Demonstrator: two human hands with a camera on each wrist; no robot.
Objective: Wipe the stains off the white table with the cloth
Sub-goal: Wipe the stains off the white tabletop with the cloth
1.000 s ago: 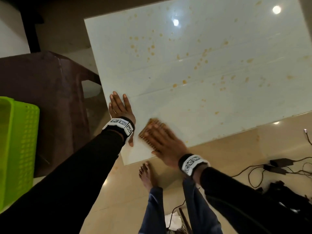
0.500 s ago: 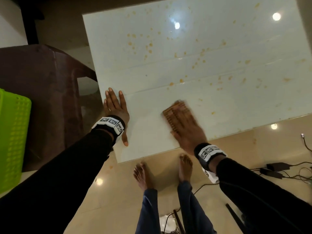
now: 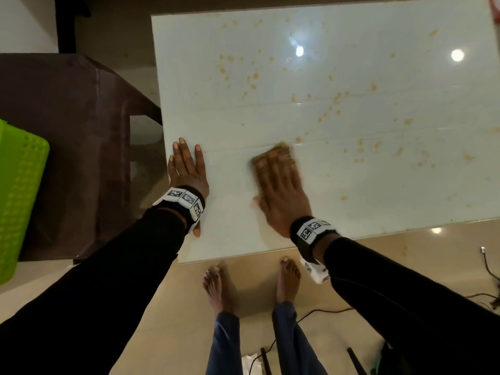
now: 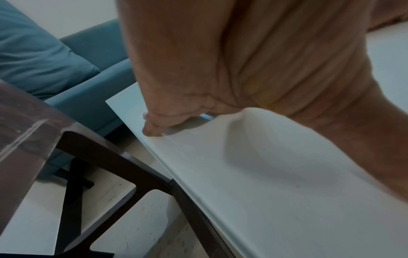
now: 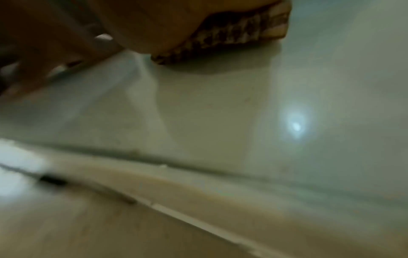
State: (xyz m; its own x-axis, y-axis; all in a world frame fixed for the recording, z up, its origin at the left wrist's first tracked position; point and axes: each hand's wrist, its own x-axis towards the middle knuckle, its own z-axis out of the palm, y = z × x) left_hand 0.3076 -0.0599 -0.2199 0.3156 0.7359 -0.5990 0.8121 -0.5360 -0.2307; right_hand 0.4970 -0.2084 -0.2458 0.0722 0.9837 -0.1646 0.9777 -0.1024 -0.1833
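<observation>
The white table (image 3: 351, 109) carries several orange-brown stains (image 3: 335, 98) over its middle and far part. My right hand (image 3: 281, 182) lies flat with straight fingers on a brown patterned cloth (image 3: 280, 150), pressing it onto the tabletop near the front; only the cloth's far edge shows past the fingertips. In the right wrist view the cloth (image 5: 232, 34) sits squashed under the palm on the table (image 5: 220, 113). My left hand (image 3: 186, 169) rests flat and open on the table's left edge, holding nothing. The left wrist view has the fingers (image 4: 154, 125) touching the table (image 4: 287, 192) edge.
A dark brown plastic chair (image 3: 67, 147) stands against the table's left side, with a green basket (image 3: 19, 196) further left. My bare feet (image 3: 216, 288) are on the beige floor below the front edge. Black cables (image 3: 487, 266) lie on the floor at right.
My right hand has slid the cloth from the front-left corner rightward and further onto the table, toward the stains. The left hand has stayed flat on the left edge.
</observation>
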